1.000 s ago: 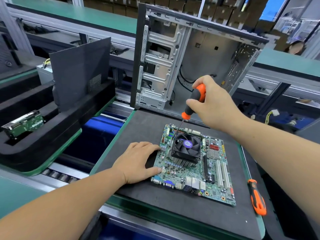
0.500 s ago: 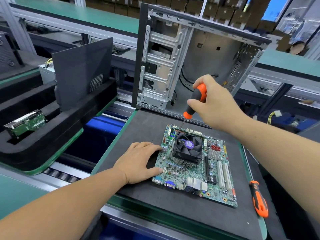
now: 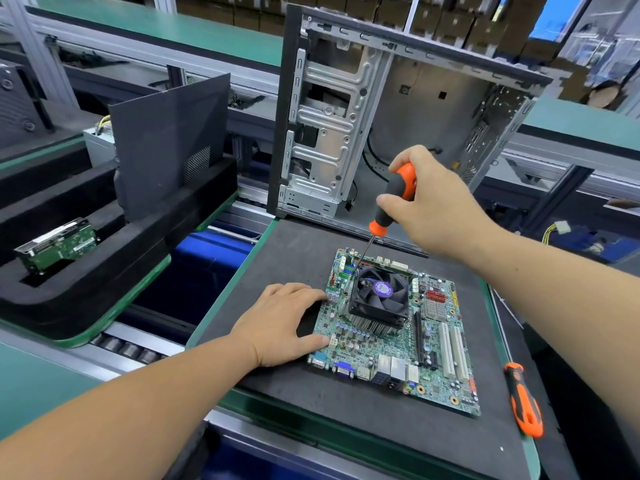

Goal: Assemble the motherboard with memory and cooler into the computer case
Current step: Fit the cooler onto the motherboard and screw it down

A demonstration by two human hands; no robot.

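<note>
A green motherboard (image 3: 429, 368) lies flat on the black mat (image 3: 298, 258), with a black fan cooler (image 3: 379, 299) mounted on it. My left hand (image 3: 280, 323) rests flat on the mat, its fingertips pressing the board's left edge. My right hand (image 3: 429, 206) grips an orange-and-black screwdriver (image 3: 391, 206) whose shaft slants down to the cooler's far left corner. The open computer case (image 3: 398, 116) stands upright behind the mat, its inside facing me.
A second orange screwdriver (image 3: 523, 400) lies on the mat's right edge. At left, a black foam tray (image 3: 104, 271) holds a hard drive (image 3: 57, 244) and an upright dark side panel (image 3: 169, 140). A roller conveyor (image 3: 128, 348) runs between tray and mat.
The right hand and screwdriver have shifted slightly, with the tip staying at the cooler's far left corner. The left hand has stayed on the board's edge.
</note>
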